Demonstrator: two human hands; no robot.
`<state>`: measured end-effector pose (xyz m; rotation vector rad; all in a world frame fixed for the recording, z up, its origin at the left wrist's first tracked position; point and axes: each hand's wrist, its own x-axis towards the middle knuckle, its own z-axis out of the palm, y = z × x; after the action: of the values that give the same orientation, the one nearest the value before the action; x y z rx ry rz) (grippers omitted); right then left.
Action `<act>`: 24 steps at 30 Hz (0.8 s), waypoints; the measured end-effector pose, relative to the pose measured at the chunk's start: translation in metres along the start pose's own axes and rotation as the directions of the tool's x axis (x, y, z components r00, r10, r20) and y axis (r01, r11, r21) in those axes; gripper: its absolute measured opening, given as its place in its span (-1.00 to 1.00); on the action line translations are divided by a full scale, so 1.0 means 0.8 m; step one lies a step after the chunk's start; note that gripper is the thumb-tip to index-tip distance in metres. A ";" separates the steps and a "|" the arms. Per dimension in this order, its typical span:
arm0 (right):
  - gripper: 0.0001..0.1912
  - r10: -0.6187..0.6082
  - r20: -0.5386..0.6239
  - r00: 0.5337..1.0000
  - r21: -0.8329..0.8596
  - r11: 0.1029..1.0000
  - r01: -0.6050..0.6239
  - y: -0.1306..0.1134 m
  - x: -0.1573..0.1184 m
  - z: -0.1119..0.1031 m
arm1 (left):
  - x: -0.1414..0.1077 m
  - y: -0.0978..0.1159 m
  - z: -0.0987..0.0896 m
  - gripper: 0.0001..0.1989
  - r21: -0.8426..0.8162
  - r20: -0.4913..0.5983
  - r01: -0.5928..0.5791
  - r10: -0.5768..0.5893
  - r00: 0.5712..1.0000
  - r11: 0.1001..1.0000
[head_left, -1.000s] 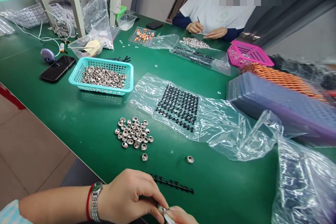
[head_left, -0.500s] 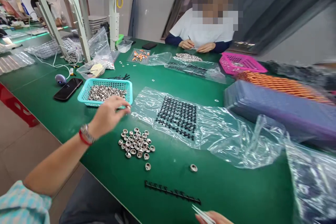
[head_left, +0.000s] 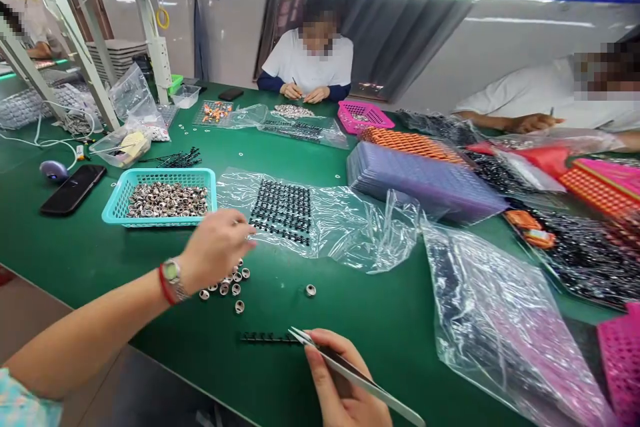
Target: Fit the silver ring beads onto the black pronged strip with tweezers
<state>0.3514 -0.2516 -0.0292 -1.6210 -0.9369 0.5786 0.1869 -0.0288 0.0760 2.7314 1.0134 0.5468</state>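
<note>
My left hand (head_left: pixel 217 247), with a watch and red band at its wrist, hovers over a pile of small silvery rings (head_left: pixel 236 278), partly hiding them. Its fingertips are pinched together; anything between them is too small to make out. Metal tweezers (head_left: pixel 360 380) are held in my right hand (head_left: pixel 345 373), their tips over the right end of a black toothed strip (head_left: pixel 265 338). One ring (head_left: pixel 311 290) lies apart, above the tweezers' tips. More black strips (head_left: pixel 283 207) lie in rows on clear plastic beyond my left hand.
A turquoise basket (head_left: pixel 160 217) of rings and a phone (head_left: pixel 73 190) are at the left. Stacked clear trays (head_left: pixel 420 180) and a plastic bag (head_left: pixel 500 320) occupy the right. Two people work across the table, near a pink basket (head_left: pixel 365 117).
The view has swung right. My left hand has moved from beside the turquoise basket to over the ring pile. My right hand has come further in, bringing the tweezers to the black strip.
</note>
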 end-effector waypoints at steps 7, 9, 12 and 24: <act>-0.67 -0.063 0.033 0.997 -0.125 0.990 0.067 0.023 0.000 -0.006 | 0.044 0.100 0.082 -0.81 -0.063 0.296 -0.186 0.196 0.935 0.981; -0.68 -0.067 0.021 0.998 -0.118 0.991 0.069 0.021 -0.003 -0.005 | 0.052 0.104 0.089 -0.82 -0.070 0.334 -0.175 0.189 0.923 0.982; -0.66 -0.040 -0.025 0.999 -0.106 0.994 0.037 0.019 -0.004 -0.004 | 0.048 0.105 0.080 -0.90 -0.110 0.355 -0.173 0.201 0.913 0.979; -0.65 -0.064 -0.123 0.990 -0.224 0.974 0.036 0.008 -0.001 0.001 | -0.132 0.087 0.065 -0.87 -0.309 0.003 -0.222 0.234 0.972 0.925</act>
<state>0.3521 -0.2522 -0.0353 -1.8045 -0.9688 0.3382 0.1747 -0.1523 0.0187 2.5780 0.5466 0.6245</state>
